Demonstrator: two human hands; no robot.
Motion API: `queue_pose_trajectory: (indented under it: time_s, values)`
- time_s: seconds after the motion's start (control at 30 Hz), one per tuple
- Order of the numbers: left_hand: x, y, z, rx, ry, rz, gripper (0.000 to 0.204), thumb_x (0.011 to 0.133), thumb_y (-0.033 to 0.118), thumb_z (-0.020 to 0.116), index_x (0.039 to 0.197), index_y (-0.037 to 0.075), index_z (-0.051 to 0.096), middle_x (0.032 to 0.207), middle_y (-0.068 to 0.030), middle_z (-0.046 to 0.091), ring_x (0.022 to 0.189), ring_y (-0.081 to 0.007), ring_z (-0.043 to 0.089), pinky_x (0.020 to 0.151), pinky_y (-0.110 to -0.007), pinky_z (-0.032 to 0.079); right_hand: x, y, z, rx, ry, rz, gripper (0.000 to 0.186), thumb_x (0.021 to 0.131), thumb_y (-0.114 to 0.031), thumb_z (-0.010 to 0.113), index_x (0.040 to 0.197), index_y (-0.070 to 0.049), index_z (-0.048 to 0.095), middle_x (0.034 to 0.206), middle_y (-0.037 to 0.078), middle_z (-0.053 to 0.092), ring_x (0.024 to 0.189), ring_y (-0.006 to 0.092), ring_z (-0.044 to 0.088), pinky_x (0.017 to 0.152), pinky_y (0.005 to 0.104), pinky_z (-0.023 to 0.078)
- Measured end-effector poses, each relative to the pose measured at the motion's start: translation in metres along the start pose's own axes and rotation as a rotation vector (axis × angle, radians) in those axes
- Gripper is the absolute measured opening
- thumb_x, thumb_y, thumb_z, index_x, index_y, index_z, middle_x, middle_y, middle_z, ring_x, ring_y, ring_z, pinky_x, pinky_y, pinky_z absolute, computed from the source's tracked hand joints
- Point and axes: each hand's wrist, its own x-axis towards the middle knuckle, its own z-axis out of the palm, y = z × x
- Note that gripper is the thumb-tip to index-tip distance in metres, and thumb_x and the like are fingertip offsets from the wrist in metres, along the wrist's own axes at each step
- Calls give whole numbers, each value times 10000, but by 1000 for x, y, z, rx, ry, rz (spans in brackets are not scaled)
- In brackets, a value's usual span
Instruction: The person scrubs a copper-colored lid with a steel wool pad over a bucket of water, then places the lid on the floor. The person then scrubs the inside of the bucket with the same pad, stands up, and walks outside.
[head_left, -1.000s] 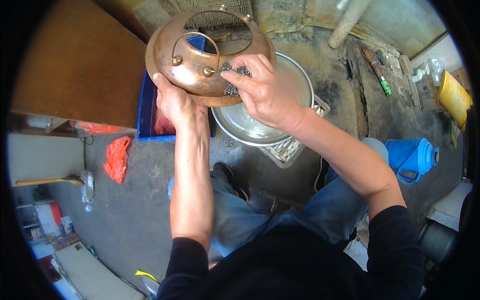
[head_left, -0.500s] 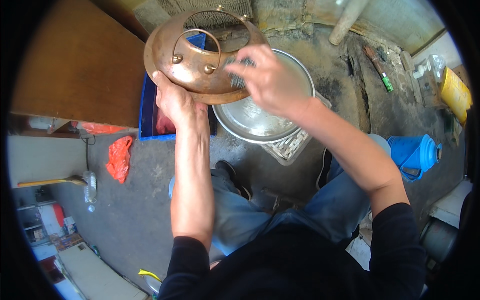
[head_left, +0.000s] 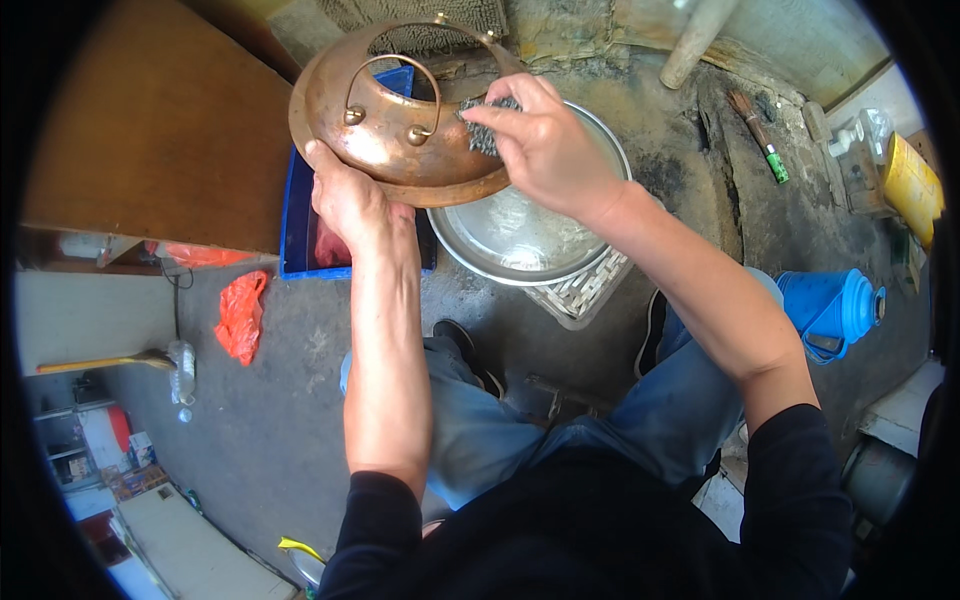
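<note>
A domed copper piece [head_left: 360, 150], with a wide round opening, brass knobs and a wire handle, is held up over the scene. My left hand [head_left: 355, 205] grips its lower left rim. My right hand [head_left: 545, 150] is closed on a grey metal scouring pad [head_left: 483, 136], pressed to the copper at the right of the opening. Beneath them a round steel basin [head_left: 520, 240] with shallow liquid rests on a white plastic crate [head_left: 585, 300]. Left of it is a blue plastic bin [head_left: 292, 250] with something red inside.
A wooden cabinet [head_left: 150, 130] stands at left, near a red plastic bag [head_left: 240, 315]. At right are a blue flask [head_left: 825, 305], a brush [head_left: 760, 140] and a yellow container [head_left: 910, 190]. My legs frame the space below the basin.
My right hand and the pad have moved upward and a little to the right along the copper surface. My left hand holds nearly the same place.
</note>
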Motion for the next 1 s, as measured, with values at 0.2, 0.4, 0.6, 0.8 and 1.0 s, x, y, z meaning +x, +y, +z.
queue_pose_trajectory:
  time_s: [0.2,0.4,0.6,0.8,1.0]
  values:
    - [0,0,-2,-1,13,-5,468,1094,307,349,1354,-52,500,1273,-164,614,1110,-285,649,938,-436,567,-3,6,2,-29,37,-48,359,795,81,579,1077,-81,732,1093,175,625,1031,322,603,908,398,550]
    - [-1,2,-2,-22,-2,5,466,1091,301,350,1356,-54,498,1280,-167,613,1113,-292,650,935,-441,570,-5,-9,6,33,43,-5,388,788,85,578,1097,-88,737,1106,168,615,1022,306,593,913,390,539]
    - [0,5,2,-5,10,24,458,1088,297,361,1352,-50,502,1280,-163,610,1108,-288,651,930,-436,570,-2,-2,2,5,5,137,370,809,71,576,1110,-73,738,1117,173,615,1031,308,592,930,412,532]
    - [-7,7,6,29,19,25,450,1086,295,363,1349,-40,508,1266,-149,616,1090,-271,655,923,-421,566,3,23,1,-26,59,90,307,825,62,583,1085,-25,720,1074,177,609,1066,322,595,955,408,538]
    - [-4,4,1,14,39,2,452,1087,304,362,1349,-30,514,1276,-143,614,1104,-270,650,939,-423,560,-6,-10,11,68,42,0,393,831,64,531,1139,-93,718,1097,179,614,1073,328,591,974,418,527]
